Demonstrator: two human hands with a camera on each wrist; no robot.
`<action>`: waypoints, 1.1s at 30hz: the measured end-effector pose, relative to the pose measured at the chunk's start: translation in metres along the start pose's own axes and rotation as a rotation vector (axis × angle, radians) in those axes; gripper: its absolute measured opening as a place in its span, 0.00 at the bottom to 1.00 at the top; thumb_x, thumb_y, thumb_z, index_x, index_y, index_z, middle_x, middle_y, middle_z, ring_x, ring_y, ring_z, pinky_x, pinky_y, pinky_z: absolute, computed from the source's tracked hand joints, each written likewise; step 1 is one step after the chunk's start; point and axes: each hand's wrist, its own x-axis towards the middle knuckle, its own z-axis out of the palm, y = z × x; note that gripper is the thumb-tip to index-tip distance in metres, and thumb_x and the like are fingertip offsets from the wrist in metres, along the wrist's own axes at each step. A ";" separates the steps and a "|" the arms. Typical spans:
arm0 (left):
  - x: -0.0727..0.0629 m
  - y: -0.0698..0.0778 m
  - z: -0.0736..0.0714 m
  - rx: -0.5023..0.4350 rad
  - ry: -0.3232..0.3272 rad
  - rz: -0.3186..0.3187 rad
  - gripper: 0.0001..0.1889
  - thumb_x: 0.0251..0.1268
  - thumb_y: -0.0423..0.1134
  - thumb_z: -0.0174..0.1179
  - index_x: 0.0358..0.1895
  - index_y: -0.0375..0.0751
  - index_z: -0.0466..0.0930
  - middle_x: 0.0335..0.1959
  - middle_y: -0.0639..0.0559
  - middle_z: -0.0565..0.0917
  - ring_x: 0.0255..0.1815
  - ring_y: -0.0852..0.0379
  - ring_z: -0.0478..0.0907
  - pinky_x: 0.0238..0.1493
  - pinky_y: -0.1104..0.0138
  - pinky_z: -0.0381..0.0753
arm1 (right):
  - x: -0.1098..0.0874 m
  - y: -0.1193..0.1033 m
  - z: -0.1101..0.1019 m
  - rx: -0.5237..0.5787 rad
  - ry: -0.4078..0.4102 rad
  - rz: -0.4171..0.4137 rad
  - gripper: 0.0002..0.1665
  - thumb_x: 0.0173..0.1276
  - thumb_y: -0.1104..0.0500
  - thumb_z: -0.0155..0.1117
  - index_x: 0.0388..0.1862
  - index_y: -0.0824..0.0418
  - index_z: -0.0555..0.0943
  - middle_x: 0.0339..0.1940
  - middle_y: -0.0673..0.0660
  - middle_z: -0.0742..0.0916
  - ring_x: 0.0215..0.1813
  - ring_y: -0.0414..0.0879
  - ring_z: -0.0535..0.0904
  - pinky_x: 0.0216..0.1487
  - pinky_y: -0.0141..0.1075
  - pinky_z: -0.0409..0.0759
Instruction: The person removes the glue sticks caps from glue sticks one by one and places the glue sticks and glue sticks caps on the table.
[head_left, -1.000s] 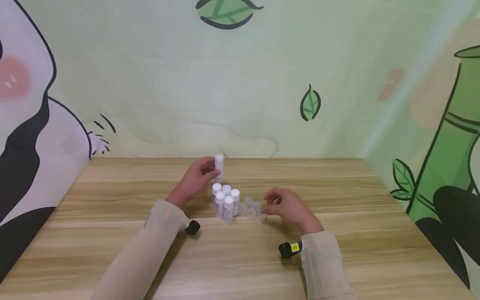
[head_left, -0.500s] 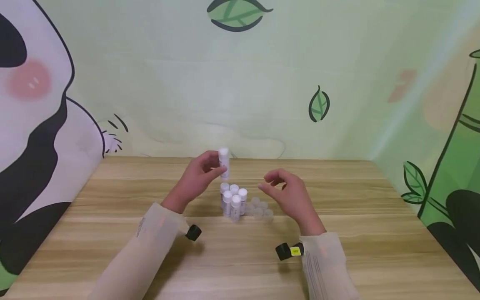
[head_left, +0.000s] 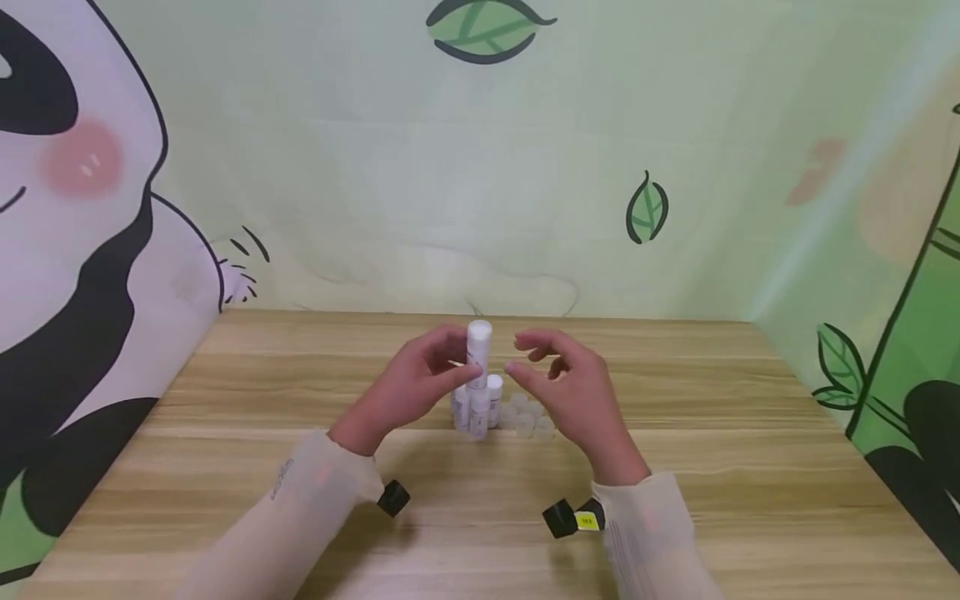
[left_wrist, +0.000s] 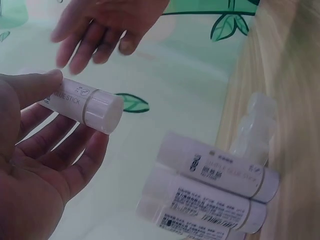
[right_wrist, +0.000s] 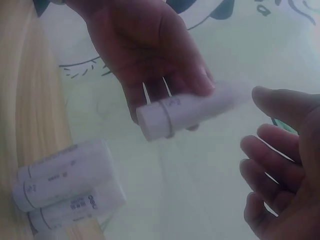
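In the head view my left hand (head_left: 412,379) pinches an upright white glue stick (head_left: 478,350) between thumb and fingers, above the table. The left wrist view shows print on this glue stick (left_wrist: 72,100). My right hand (head_left: 573,383) is just to its right, fingers loosely bent and holding nothing. From the right wrist view, the right thumb (right_wrist: 282,102) is close to one end of the held glue stick (right_wrist: 192,110). Behind and below it stand several more white glue sticks (head_left: 477,417), partly hidden in the head view.
Several small translucent pieces, which look like caps (head_left: 525,427), lie right of the standing glue sticks. The wooden table (head_left: 480,533) ends at a wall covering (head_left: 360,208) printed with a panda and leaves.
My left hand has lifted the glue stick, then brought it right and lower, in front of the group. My right hand has left the translucent pieces and risen towards it. The head view has shifted slightly.
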 end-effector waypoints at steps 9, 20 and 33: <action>-0.011 0.004 0.015 -0.010 -0.037 0.024 0.16 0.65 0.42 0.63 0.55 0.51 0.77 0.51 0.54 0.83 0.48 0.56 0.82 0.48 0.62 0.83 | -0.005 -0.007 0.012 0.066 0.027 0.007 0.21 0.58 0.51 0.74 0.50 0.51 0.83 0.45 0.47 0.87 0.46 0.49 0.79 0.43 0.39 0.75; -0.012 0.004 0.021 0.033 -0.033 0.068 0.16 0.63 0.44 0.65 0.54 0.54 0.78 0.50 0.58 0.83 0.47 0.59 0.82 0.46 0.60 0.84 | -0.007 -0.009 0.017 0.111 0.031 0.019 0.17 0.57 0.51 0.74 0.46 0.52 0.84 0.39 0.49 0.86 0.44 0.50 0.76 0.41 0.37 0.73; -0.012 0.004 0.022 0.034 -0.057 0.059 0.16 0.64 0.43 0.64 0.55 0.53 0.77 0.52 0.56 0.83 0.48 0.58 0.82 0.46 0.65 0.84 | -0.007 -0.010 0.014 0.092 0.028 0.011 0.18 0.58 0.50 0.74 0.46 0.52 0.84 0.39 0.49 0.86 0.42 0.43 0.76 0.40 0.34 0.73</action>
